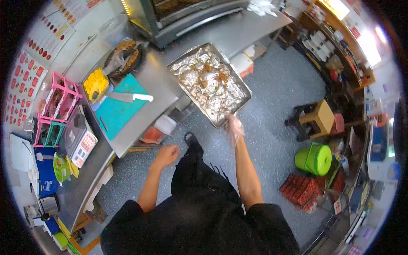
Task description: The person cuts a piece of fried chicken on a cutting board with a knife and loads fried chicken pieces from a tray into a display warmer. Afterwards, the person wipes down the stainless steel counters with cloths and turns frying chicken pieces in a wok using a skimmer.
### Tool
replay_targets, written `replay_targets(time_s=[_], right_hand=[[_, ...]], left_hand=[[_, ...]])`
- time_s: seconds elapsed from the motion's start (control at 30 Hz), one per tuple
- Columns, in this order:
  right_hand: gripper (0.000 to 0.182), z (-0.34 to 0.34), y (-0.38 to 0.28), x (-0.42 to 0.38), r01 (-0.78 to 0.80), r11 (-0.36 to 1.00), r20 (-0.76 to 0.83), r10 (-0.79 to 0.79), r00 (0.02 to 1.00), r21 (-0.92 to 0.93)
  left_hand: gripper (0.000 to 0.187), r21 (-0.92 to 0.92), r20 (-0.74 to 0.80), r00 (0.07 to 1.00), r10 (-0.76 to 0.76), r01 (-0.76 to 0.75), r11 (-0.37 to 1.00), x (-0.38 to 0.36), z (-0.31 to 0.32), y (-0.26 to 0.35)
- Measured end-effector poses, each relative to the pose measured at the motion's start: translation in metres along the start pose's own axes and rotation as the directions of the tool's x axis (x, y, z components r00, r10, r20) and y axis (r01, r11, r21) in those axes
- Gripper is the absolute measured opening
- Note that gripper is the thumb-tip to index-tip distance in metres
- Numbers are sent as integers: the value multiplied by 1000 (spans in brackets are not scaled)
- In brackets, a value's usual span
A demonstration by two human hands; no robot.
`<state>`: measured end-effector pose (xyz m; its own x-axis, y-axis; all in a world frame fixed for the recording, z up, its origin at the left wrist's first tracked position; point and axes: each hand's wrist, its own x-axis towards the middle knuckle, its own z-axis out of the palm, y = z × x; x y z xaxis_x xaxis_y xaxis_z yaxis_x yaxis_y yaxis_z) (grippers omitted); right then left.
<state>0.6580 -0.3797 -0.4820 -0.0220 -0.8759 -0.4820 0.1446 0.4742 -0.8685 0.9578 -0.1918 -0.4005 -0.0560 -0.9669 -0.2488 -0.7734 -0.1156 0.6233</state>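
My right hand (234, 128), in a clear plastic glove, grips the near corner of a metal baking tray (247, 98). Crumpled foil (212, 93) with brown residue lines the tray, whose far end is at the steel counter's edge. My left hand (167, 156) hangs by my body near the counter, fingers curled in; I see nothing in it. On the counter to the left, a white-handled knife (127, 97) rests across a teal cutting board (112, 114). Beside the board stands a container of yellow food (96, 83).
A scale (80, 142) and pink rack (57, 102) line the left counter (146, 123). A dark pan of browned food (125, 57) is at the back, near the glass-fronted metal cabinet (182, 25). On the right are a stool (321, 119), green bucket (312, 159) and red crates (299, 191).
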Motion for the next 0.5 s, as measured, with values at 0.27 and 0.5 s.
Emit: replay_targets(time_s=[0.27, 0.5], right_hand=[[36, -266, 59, -301, -33, 995, -345, 65, 936, 99], [34, -213, 44, -357, 98, 952, -704, 143, 695, 291]], left_hand=[[20, 73, 457, 823, 337, -413, 908, -47, 157, 93], [21, 102, 740, 611, 282, -516, 850, 64, 156, 91]])
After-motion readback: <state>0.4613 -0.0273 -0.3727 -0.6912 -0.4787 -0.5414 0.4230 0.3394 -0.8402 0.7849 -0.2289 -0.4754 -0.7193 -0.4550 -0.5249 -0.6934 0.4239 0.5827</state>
